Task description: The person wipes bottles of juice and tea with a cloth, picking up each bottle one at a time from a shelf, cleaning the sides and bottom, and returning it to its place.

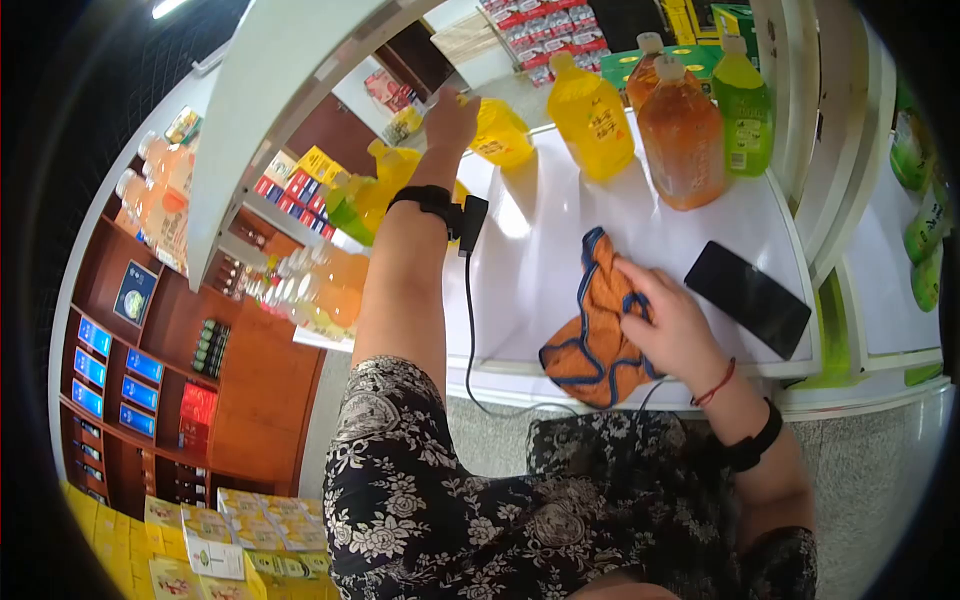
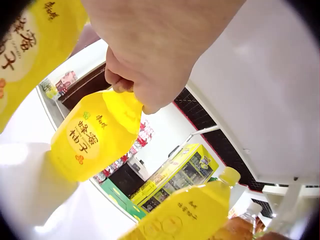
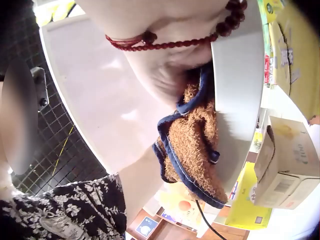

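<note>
My left hand reaches out to the far side of the white shelf and grips a yellow drink bottle by its top. The cap is hidden behind the curled fingers in the left wrist view. This bottle stands upright between other yellow bottles, one of them a larger-looking yellow bottle to its right. Near the shelf's front edge, my right hand holds an orange-brown cloth with dark blue trim. The cloth hangs bunched from the fingers in the right wrist view, its folds hiding some fingertips.
A black phone lies on the white shelf, right of the cloth. Orange-brown drink bottles and a green bottle stand at the back right. More bottles line the left side. A cable runs down from my left wrist.
</note>
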The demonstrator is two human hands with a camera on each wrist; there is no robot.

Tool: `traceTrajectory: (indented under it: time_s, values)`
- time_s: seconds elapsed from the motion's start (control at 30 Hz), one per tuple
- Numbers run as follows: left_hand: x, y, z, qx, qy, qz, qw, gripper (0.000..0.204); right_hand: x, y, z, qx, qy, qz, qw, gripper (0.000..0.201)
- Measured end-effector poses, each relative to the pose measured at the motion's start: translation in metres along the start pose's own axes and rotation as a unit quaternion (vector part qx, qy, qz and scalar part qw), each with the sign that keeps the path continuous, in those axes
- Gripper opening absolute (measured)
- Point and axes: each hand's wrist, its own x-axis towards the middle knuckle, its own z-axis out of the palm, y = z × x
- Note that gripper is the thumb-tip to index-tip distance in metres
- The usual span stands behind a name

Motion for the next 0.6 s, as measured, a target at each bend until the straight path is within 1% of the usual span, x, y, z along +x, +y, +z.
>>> traceTrajectory:
  time_s: [0.07, 0.1, 0.13, 0.17, 0.2, 0.23, 0.27, 0.3, 0.37, 0.4, 0.43, 0.5, 0.53, 0.57, 0.6]
  values:
    - [-0.022, 0.007, -0.014, -0.028, 0.025, -0.006, 0.999, 0.043, 0.003, 0.003, 0.0, 0.005, -0.004, 0.012, 1.0, 0.051]
    - [-0.029, 0.007, -0.023, -0.023, 0.024, -0.01, 0.999, 0.043, 0.003, 0.008, 0.002, 0.002, -0.005, 0.014, 1.0, 0.051]
    - [-0.037, 0.008, -0.032, -0.016, 0.017, 0.009, 1.0, 0.044, 0.006, 0.012, 0.005, 0.018, 0.016, -0.006, 1.0, 0.051]
    - [-0.043, 0.01, -0.042, -0.01, 0.011, 0.029, 0.999, 0.045, 0.006, 0.012, 0.004, 0.029, 0.004, 0.018, 0.999, 0.05]
    - [-0.049, 0.014, -0.052, -0.008, 0.012, 0.027, 1.0, 0.045, 0.009, 0.018, 0.007, 0.037, 0.014, 0.006, 0.999, 0.05]
    - [-0.058, 0.015, -0.062, -0.018, -0.008, 0.02, 1.0, 0.046, 0.011, 0.024, 0.01, 0.046, 0.021, -0.006, 0.999, 0.05]
    - [-0.069, 0.016, -0.073, -0.027, -0.03, 0.013, 0.999, 0.047, 0.011, 0.026, 0.011, 0.069, 0.013, 0.015, 0.997, 0.049]
    - [-0.08, 0.015, -0.083, -0.023, -0.032, 0.009, 0.999, 0.047, 0.013, 0.028, 0.011, 0.093, 0.004, 0.035, 0.995, 0.049]
    - [-0.102, 0.013, -0.106, -0.081, -0.066, 0.017, 0.994, 0.046, 0.017, 0.028, 0.009, 0.133, -0.006, 0.052, 0.99, 0.049]
    - [-0.12, 0.027, -0.129, -0.057, -0.079, 0.019, 0.995, 0.045, 0.018, 0.027, 0.008, 0.138, -0.01, 0.057, 0.989, 0.049]
    - [-0.127, 0.022, -0.136, -0.054, -0.079, 0.015, 0.995, 0.045, 0.02, 0.028, 0.007, 0.142, -0.011, 0.062, 0.988, 0.049]
    - [-0.141, 0.017, -0.148, -0.084, -0.084, 0.042, 0.992, 0.046, 0.025, 0.039, 0.007, 0.135, -0.015, 0.047, 0.99, 0.05]
    - [-0.148, 0.017, -0.155, -0.084, -0.083, 0.039, 0.992, 0.046, 0.026, 0.04, 0.006, 0.145, -0.026, 0.066, 0.987, 0.05]
    - [-0.155, 0.018, -0.163, -0.059, -0.084, 0.034, 0.994, 0.046, 0.027, 0.042, 0.007, 0.145, -0.014, 0.038, 0.989, 0.05]
    - [-0.163, 0.019, -0.17, -0.033, -0.086, 0.03, 0.995, 0.046, 0.028, 0.042, 0.006, 0.138, -0.021, 0.045, 0.989, 0.05]
